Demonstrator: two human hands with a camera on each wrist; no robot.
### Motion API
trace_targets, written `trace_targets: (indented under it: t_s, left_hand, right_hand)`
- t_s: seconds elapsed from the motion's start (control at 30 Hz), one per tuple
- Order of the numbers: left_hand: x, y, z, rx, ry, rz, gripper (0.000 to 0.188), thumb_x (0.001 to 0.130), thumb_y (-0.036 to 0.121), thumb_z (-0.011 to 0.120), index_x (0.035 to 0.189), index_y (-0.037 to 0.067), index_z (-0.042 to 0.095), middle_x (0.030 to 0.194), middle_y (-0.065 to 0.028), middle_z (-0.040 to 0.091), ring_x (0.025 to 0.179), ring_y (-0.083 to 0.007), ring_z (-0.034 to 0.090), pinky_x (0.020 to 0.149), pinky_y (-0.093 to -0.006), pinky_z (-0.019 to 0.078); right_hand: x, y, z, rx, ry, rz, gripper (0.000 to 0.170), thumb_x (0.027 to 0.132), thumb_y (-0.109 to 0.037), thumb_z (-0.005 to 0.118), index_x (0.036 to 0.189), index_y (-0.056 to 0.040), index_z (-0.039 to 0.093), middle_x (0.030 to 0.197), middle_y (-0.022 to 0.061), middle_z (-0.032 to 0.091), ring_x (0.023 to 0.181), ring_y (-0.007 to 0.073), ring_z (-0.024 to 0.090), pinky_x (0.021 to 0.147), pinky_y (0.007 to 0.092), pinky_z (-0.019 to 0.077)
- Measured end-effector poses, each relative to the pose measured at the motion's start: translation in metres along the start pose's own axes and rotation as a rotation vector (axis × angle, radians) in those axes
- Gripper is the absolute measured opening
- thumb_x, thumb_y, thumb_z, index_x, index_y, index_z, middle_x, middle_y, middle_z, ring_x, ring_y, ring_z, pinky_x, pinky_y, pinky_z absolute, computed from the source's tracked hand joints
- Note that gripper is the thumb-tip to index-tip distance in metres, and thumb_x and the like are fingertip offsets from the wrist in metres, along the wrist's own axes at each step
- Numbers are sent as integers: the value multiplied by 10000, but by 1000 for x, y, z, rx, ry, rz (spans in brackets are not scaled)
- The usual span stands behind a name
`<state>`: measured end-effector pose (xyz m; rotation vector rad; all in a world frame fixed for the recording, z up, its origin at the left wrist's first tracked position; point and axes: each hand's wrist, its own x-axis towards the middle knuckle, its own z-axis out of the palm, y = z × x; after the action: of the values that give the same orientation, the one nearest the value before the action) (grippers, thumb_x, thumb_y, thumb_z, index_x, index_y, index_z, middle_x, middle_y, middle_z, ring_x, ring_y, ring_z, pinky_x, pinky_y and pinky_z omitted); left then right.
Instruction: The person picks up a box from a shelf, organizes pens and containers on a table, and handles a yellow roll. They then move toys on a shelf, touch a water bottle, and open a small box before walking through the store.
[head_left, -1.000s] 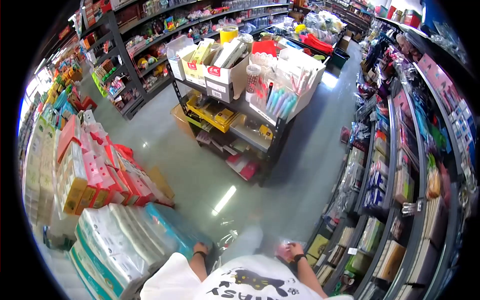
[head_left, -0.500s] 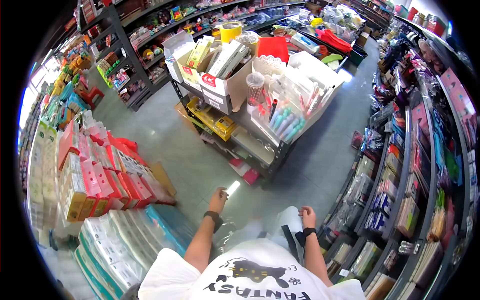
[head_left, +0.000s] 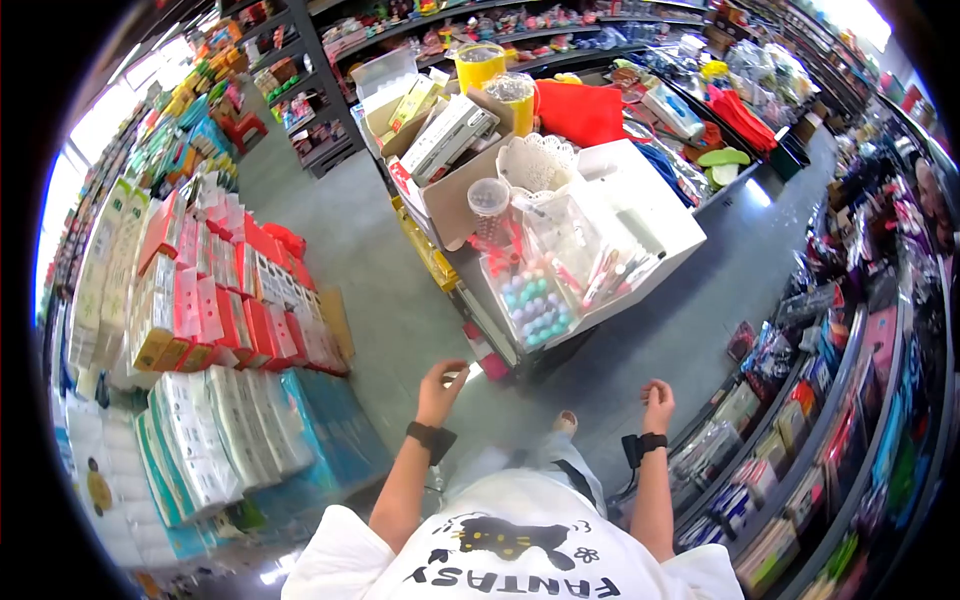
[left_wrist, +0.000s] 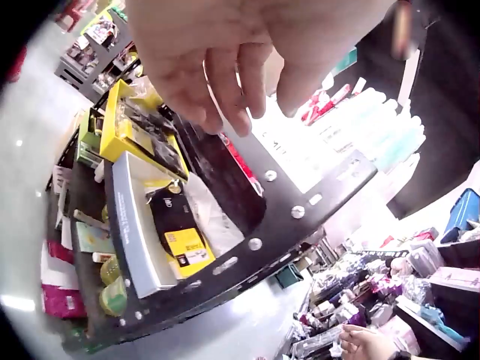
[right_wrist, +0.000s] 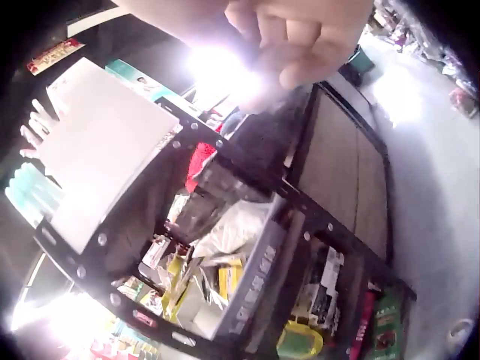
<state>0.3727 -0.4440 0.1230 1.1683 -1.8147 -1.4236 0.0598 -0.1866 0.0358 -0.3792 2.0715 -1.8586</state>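
Note:
My left hand (head_left: 440,392) hangs with loosely bent fingers below the near corner of a dark metal rack in the head view, holding nothing. To the right, my right hand (head_left: 656,405) is also empty, its fingers loosely curled. Atop the rack stands a white box (head_left: 665,205) with pens and pastel-capped items (head_left: 540,308). Beside it are a lidded cup (head_left: 488,198) and a carton holding boxes (head_left: 450,138). In the left wrist view the left hand (left_wrist: 247,52) shows above the rack's edge (left_wrist: 300,214); the right wrist view shows the right hand (right_wrist: 292,37).
Red packages (head_left: 225,325) and plastic-wrapped bundles (head_left: 215,430) are stacked at the left. Shelves full of packaged goods (head_left: 770,450) run along the right. Grey floor (head_left: 395,330) lies between the stacks and the rack. A red cloth (head_left: 578,110) lies behind the boxes.
The rack appears nearer and larger. Both hands have risen in the head view and moved forward from beside the body; the right one has also shifted right.

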Motion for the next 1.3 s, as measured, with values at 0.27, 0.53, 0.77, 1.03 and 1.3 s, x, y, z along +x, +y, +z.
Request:
trace_targets:
  t_s: [0.27, 0.53, 0.77, 1.03, 1.3]
  left_hand:
    - [-22, 53, 55, 111, 178, 112, 346, 695, 107, 670, 1019, 63, 558, 1029, -45, 580, 965, -183, 523, 827, -304, 402]
    - [-9, 67, 80, 117, 187, 126, 420, 620, 41, 708, 1010, 61, 554, 1044, -78, 559, 968, -216, 523, 821, -319, 416]
    - [7, 58, 83, 124, 164, 168, 443, 599, 38, 715, 1006, 29, 539, 956, -90, 553, 898, -225, 527, 803, -311, 419]
    - [2, 56, 94, 170, 241, 77, 410, 581, -12, 649, 974, 28, 538, 947, -117, 546, 906, -279, 523, 788, -331, 419]
    - [-2, 56, 132, -25, 534, -81, 265, 670, 55, 583, 926, 27, 521, 847, -106, 517, 785, -249, 532, 693, -295, 417]
  right_hand:
    - [105, -75, -16, 19, -162, -95, 158, 864, -76, 436, 982, -24, 527, 813, 43, 589, 644, 75, 512, 575, 200, 404]
    - [133, -142, 16, 6, -240, -208, 151, 887, -75, 430, 979, -13, 531, 834, 41, 584, 672, 76, 514, 610, 197, 416]
    - [180, -189, 31, -192, -272, -412, 160, 884, -71, 430, 986, -5, 533, 854, 45, 580, 689, 75, 512, 629, 195, 412]
    - [249, -251, 71, -145, -416, -449, 169, 888, -100, 436, 986, -6, 536, 880, 43, 582, 750, 84, 521, 681, 201, 416]
    - [318, -316, 159, -316, -813, -675, 161, 845, -46, 470, 982, -7, 545, 897, 40, 571, 789, 99, 528, 702, 213, 408]
